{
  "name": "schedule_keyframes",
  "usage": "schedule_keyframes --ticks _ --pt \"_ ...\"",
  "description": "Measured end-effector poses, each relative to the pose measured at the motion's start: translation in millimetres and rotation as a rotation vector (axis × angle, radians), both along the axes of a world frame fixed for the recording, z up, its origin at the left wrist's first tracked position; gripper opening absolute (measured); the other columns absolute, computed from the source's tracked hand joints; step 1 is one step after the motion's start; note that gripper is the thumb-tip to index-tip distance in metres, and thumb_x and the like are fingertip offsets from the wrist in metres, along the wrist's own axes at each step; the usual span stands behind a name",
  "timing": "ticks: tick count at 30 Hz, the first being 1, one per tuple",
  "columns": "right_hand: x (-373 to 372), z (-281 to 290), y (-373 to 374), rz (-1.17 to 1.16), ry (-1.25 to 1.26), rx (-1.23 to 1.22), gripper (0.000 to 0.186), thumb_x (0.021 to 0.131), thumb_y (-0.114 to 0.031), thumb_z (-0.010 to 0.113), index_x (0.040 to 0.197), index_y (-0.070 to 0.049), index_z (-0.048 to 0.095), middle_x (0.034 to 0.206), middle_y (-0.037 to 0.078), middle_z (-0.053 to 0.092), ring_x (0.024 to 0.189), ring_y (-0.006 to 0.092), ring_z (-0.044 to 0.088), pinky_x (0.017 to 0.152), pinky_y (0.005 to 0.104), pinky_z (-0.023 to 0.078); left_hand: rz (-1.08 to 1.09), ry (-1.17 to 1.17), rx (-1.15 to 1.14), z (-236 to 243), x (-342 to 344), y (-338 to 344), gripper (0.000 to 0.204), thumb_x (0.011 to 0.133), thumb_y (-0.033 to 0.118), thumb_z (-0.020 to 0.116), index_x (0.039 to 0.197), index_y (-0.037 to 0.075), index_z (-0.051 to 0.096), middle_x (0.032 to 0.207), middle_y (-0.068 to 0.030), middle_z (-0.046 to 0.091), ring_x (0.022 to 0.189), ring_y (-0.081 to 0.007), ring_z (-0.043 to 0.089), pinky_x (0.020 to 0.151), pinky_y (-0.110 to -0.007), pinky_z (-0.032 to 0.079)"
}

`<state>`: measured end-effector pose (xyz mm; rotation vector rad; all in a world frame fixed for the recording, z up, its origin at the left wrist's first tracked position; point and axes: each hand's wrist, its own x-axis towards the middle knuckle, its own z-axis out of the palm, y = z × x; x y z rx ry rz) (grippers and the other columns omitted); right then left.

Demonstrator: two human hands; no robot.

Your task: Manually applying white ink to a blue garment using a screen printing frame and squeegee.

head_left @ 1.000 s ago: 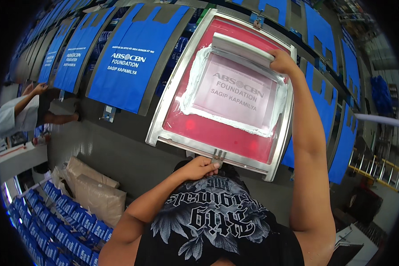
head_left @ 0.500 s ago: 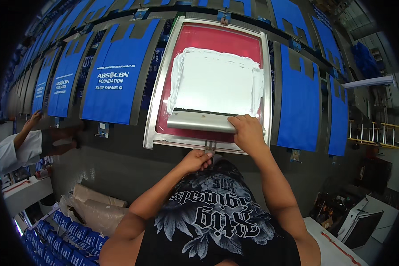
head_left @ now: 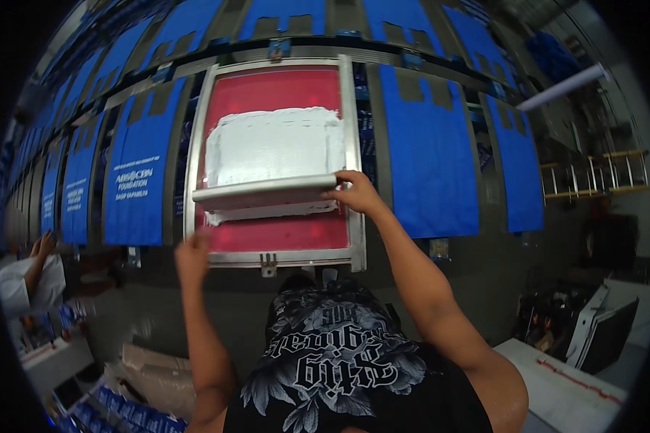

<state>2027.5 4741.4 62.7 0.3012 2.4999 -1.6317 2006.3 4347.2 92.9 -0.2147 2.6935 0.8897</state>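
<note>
A metal-framed printing screen (head_left: 352, 144) with red mesh lies in front of me, a thick patch of white ink (head_left: 278, 144) spread over its middle. Across the ink's near part stands a long metal squeegee (head_left: 267, 191). My right hand (head_left: 357, 195) is closed on the squeegee's right end, thumb and fingers around it. My left hand (head_left: 193, 252) is beside the frame's near left corner, smeared by motion, so its fingers cannot be read. At the middle of the frame's near edge sits a small metal bracket (head_left: 269, 265), which neither hand touches.
Blue bags with cut-out handles lie on boards along the bench, including a plain blue bag (head_left: 430, 159) to the right and a printed blue bag (head_left: 141, 173) to the left. Another person's hand (head_left: 43, 245) is at far left. A ladder (head_left: 596, 177) lies at right.
My left hand has let go of the bracket and moved left. The squeegee, in my right hand, has moved away from the near edge, over the ink. My view has shifted right.
</note>
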Motion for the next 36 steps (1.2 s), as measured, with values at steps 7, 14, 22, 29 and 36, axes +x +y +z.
schedule_keyframes --ticks 7,14,22,29,36 --pt "-18.0 5.2 -9.1 -0.129 -0.096 -0.376 0.031 0.072 -0.014 0.075 0.096 0.002 0.066 0.087 0.006 0.066 0.080 0.0126 0.059 0.072 0.0265 0.046 0.093 0.112 0.276 -64.7 -67.3 -65.1 0.055 0.094 0.041 0.047 0.123 -0.005 0.051 0.121 -0.0172 0.057 0.112 -0.0230 0.052 0.095 -0.031 0.039" --pt "61.7 55.8 105.2 -0.245 -0.145 -0.201 0.030 0.068 -0.019 0.074 0.090 -0.001 0.067 0.079 0.006 0.065 0.072 0.0139 0.061 0.066 0.0289 0.048 0.100 0.179 0.433 -20.6 26.4 53.9 0.028 0.090 0.012 0.047 0.107 -0.005 0.060 0.100 -0.0110 0.064 0.093 -0.0160 0.057 0.081 -0.029 0.045" --pt "178.5 48.6 322.6 -0.400 0.005 -0.245 0.037 0.067 -0.010 0.070 0.101 0.002 0.064 0.093 0.008 0.064 0.089 0.0168 0.059 0.081 0.0291 0.045 0.023 0.129 0.616 -53.0 80.3 278.9 0.050 0.090 0.034 0.058 0.123 -0.003 0.052 0.111 -0.0195 0.062 0.096 -0.0188 0.059 0.082 -0.030 0.046" --pt "167.0 21.9 384.5 -0.338 -0.051 -0.312 0.031 0.065 -0.009 0.076 0.093 0.001 0.067 0.084 0.005 0.065 0.077 0.0130 0.059 0.070 0.0262 0.047 0.160 0.089 0.740 -54.9 112.3 336.4 0.043 0.092 0.024 0.056 0.124 -0.004 0.051 0.105 -0.0089 0.064 0.093 -0.0118 0.057 0.081 -0.025 0.045" --pt "167.3 17.3 412.0 -0.262 0.005 -0.383 0.029 0.065 -0.009 0.076 0.092 0.000 0.068 0.082 0.004 0.065 0.073 0.0110 0.058 0.070 0.0254 0.046 0.143 0.158 0.555 -40.5 121.3 367.8 0.045 0.093 0.031 0.054 0.121 -0.003 0.054 0.104 -0.0123 0.064 0.095 -0.0146 0.057 0.084 -0.027 0.044"
